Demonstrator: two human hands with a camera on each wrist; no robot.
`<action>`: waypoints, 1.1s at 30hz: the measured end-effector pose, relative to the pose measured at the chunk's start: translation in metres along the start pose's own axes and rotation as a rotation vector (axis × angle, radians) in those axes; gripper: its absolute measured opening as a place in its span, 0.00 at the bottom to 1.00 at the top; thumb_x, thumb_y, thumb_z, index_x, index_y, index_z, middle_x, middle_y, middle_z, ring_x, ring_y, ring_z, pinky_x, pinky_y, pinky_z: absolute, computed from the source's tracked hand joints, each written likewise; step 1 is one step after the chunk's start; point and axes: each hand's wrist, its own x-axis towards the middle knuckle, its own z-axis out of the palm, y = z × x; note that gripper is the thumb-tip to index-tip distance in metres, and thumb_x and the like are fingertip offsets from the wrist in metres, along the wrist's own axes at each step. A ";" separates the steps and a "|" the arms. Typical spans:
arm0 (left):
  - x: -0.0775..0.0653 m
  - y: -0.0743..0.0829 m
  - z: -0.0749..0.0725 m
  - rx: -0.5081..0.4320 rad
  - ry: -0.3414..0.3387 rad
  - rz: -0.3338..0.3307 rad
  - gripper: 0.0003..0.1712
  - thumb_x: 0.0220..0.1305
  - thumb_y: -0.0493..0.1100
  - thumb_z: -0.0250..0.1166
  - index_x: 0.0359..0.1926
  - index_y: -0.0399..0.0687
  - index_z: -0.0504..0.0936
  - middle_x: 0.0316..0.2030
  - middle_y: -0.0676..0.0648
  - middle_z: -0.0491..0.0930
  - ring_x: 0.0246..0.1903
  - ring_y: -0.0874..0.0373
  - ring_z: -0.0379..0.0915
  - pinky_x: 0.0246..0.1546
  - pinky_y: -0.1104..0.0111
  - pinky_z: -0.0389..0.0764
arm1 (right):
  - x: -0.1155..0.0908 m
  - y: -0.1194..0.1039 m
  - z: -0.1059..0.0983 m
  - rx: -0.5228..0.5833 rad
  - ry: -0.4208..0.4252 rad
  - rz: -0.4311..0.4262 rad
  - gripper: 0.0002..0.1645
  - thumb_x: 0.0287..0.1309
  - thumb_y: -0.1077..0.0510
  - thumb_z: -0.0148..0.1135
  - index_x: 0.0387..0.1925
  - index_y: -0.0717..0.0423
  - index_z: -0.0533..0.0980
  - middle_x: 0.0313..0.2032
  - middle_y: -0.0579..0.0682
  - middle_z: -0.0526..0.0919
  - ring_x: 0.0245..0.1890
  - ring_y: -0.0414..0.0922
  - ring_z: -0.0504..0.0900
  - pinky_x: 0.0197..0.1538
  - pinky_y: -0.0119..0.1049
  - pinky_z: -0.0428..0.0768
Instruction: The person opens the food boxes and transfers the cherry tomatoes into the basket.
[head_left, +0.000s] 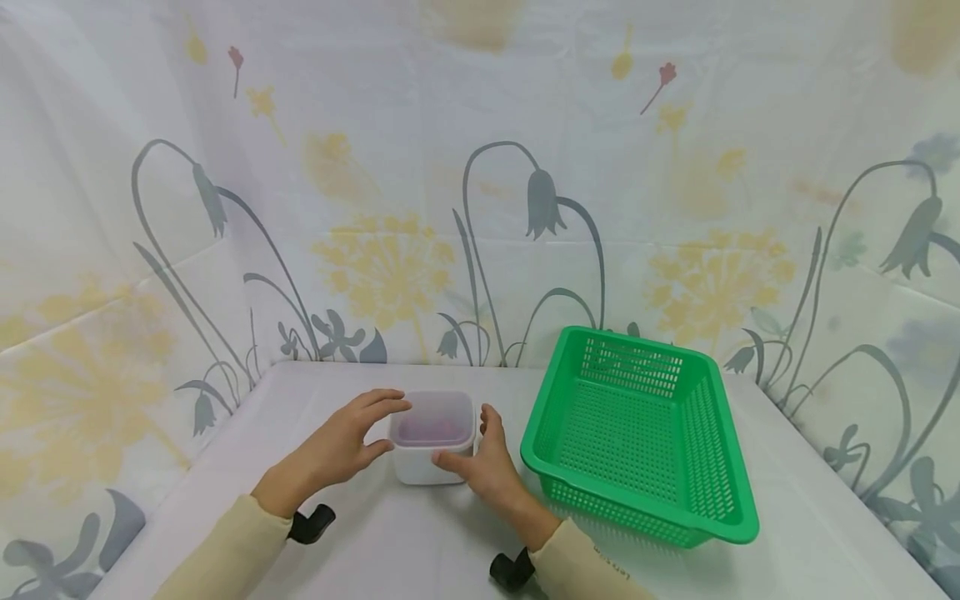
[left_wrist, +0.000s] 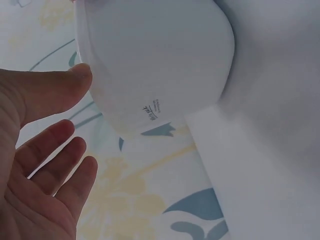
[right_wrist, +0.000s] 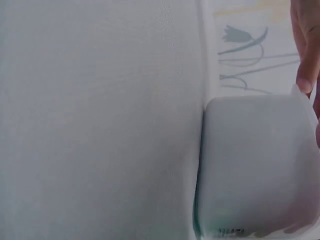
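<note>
A white food container [head_left: 429,462] with a translucent lid [head_left: 433,419] stands on the table, something pinkish showing dimly through the lid. Left of it, my left hand [head_left: 337,446] is spread, thumb and fingers apart. In the left wrist view, the thumb [left_wrist: 70,90] lies close to the white container [left_wrist: 160,60], which has small dark print. At the container's right side is my right hand [head_left: 498,475], its thumb reaching across the front right corner. In the right wrist view, the right thumb [right_wrist: 309,70] appears to meet the rim of the container [right_wrist: 255,160].
A green perforated plastic basket [head_left: 543,462] stands on the right of the white table [head_left: 360,550]. Behind and at the sides hangs a flower-printed cloth [head_left: 420,108]. Each wrist carries a small black device [head_left: 311,525].
</note>
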 end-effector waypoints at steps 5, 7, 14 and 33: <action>0.002 0.001 0.002 -0.025 -0.025 0.008 0.30 0.48 0.29 0.73 0.55 0.42 0.78 0.56 0.41 0.74 0.58 0.46 0.69 0.54 0.53 0.75 | 0.003 0.002 -0.002 0.049 -0.083 -0.014 0.60 0.44 0.54 0.76 0.69 0.63 0.46 0.64 0.63 0.58 0.62 0.58 0.60 0.64 0.60 0.61; 0.002 0.002 0.002 -0.039 -0.043 0.009 0.28 0.49 0.28 0.72 0.53 0.42 0.79 0.55 0.41 0.76 0.57 0.46 0.70 0.54 0.52 0.75 | 0.004 0.004 -0.003 0.076 -0.093 -0.030 0.57 0.45 0.57 0.75 0.68 0.63 0.49 0.63 0.62 0.60 0.61 0.57 0.62 0.64 0.58 0.62; 0.000 0.005 0.003 -0.044 -0.126 -0.023 0.25 0.50 0.28 0.69 0.52 0.41 0.79 0.54 0.42 0.76 0.56 0.45 0.71 0.55 0.52 0.74 | 0.007 0.009 -0.004 0.134 -0.097 -0.046 0.53 0.46 0.61 0.74 0.67 0.63 0.52 0.63 0.62 0.62 0.63 0.58 0.62 0.66 0.58 0.61; -0.001 0.005 0.013 0.020 -0.114 0.033 0.22 0.50 0.27 0.68 0.48 0.43 0.81 0.53 0.43 0.77 0.55 0.47 0.73 0.53 0.55 0.76 | 0.007 0.008 -0.004 0.163 -0.105 -0.056 0.54 0.46 0.63 0.74 0.68 0.63 0.50 0.62 0.62 0.63 0.61 0.57 0.64 0.64 0.56 0.65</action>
